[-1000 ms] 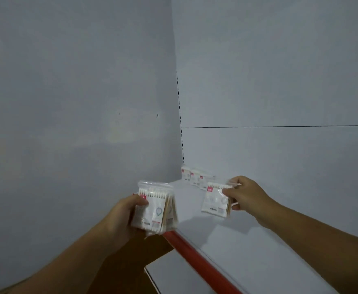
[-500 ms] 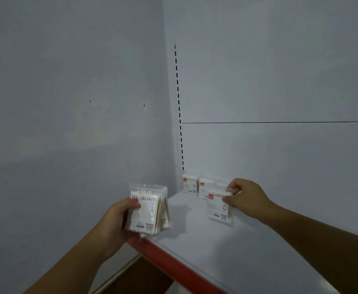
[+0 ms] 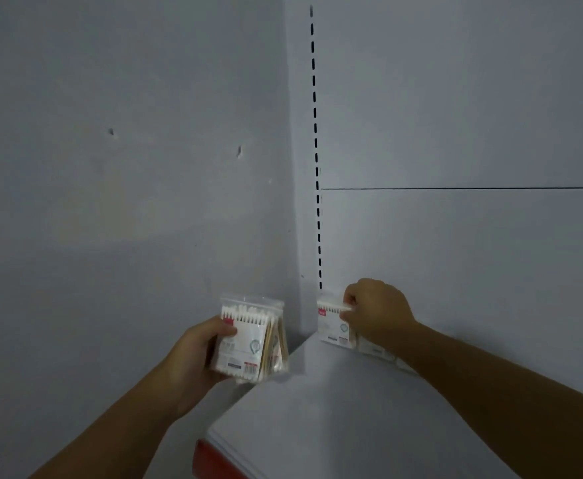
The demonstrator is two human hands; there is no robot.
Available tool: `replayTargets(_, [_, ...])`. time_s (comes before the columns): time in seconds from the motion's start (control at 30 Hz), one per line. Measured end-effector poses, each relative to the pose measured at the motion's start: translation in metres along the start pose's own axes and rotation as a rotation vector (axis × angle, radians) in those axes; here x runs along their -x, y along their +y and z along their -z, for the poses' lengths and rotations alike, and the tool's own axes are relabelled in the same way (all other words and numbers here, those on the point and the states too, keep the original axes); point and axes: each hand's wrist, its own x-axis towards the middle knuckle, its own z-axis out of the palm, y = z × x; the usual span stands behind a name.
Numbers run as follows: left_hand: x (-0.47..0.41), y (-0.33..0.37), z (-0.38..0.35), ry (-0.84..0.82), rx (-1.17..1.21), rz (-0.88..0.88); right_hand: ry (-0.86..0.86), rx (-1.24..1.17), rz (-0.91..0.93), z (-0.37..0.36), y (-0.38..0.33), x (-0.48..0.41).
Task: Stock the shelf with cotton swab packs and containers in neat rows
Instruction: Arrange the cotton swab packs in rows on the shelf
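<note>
- The left hand [image 3: 197,352] is raised beside the shelf's left end. Its forearm comes up from the lower left, the thumb lies across the front of its load and the fingers are wrapped behind.
- It grips a bundle of clear plastic cotton swab packs [image 3: 254,340], several flat bags held upright together and fanning apart towards the bottom. A row of white swab tips runs along the top, and pale wooden sticks show at the right edge.
- The right hand [image 3: 376,312] reaches to the back left corner, forearm crossing the shelf from the lower right, knuckles up and fingers curled.
- Its thumb and fingertips pinch the top edge of a single clear plastic swab pack [image 3: 331,323] with a small red label.
- This pack stands upright in the back left corner of the flat white shelf [image 3: 335,409], close against the grey back panel [image 3: 456,254]. I cannot tell whether its bottom edge fully rests on the shelf.
- More swab packs [image 3: 374,350] stand just right of it along the back panel, mostly hidden by the right wrist, so their number is unclear.
- A red front strip [image 3: 214,461] edges the shelf.
- A column of black slots [image 3: 316,133] runs up the back panel above the corner, and a plain grey side wall [image 3: 110,202] fills the left.
</note>
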Motion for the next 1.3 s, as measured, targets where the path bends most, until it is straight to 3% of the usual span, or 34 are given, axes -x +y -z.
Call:
replayTargets(0.1, [-0.028,-0.007,-0.002,-0.053,0.03,0.042,-0.019,0.33,0.107,-0.016,0.005,-0.006])
replayTargets(0.2, [-0.055,-0.016,-0.009,-0.125,0.069,0.099,0.101,0.322,0.21,-0.017,0.007,0.001])
replayTargets(0.3, [-0.079,-0.028,-0.027,-0.221,0.13,0.133,0.285,-0.064,0.114,-0.003,0.002,0.024])
replayTargets(0.43, [-0.11,-0.044,-0.06,-0.349,0.041,0.218,-0.027,-0.623,-0.211,-0.001,-0.004,0.06])
replayTargets(0.5, [-0.118,-0.054,-0.077,-0.429,0.039,0.246,-0.038,-0.836,-0.371,-0.003,0.003,0.07])
replayTargets(0.63, [-0.122,-0.069,-0.106,-0.568,0.069,0.253,0.039,-0.898,-0.554,0.008,0.029,0.087])
replayTargets(0.73, [-0.123,-0.066,-0.113,-0.602,-0.078,0.07,0.123,-0.757,-0.593,0.022,0.047,0.106])
replayTargets(0.87, [-0.136,-0.057,-0.104,-0.378,-0.404,-0.257,0.263,-0.692,-0.675,0.029,0.063,0.123])
replayTargets(1.0, [-0.134,-0.065,-0.104,-0.411,-0.458,-0.398,0.21,-0.716,-0.693,0.012,0.069,0.13])
replayTargets(1.07, [-0.131,-0.074,-0.103,-0.428,-0.656,-0.516,0.149,-0.677,-0.676,0.007,0.069,0.133])
replayTargets(1.2, [-0.13,-0.073,-0.104,-0.329,-1.119,-1.019,0.118,-0.63,-0.65,0.005,0.069,0.133])
replayTargets(1.3, [-0.132,-0.065,-0.104,-0.311,-1.31,-1.147,0.107,-0.602,-0.641,0.006,0.066,0.132])
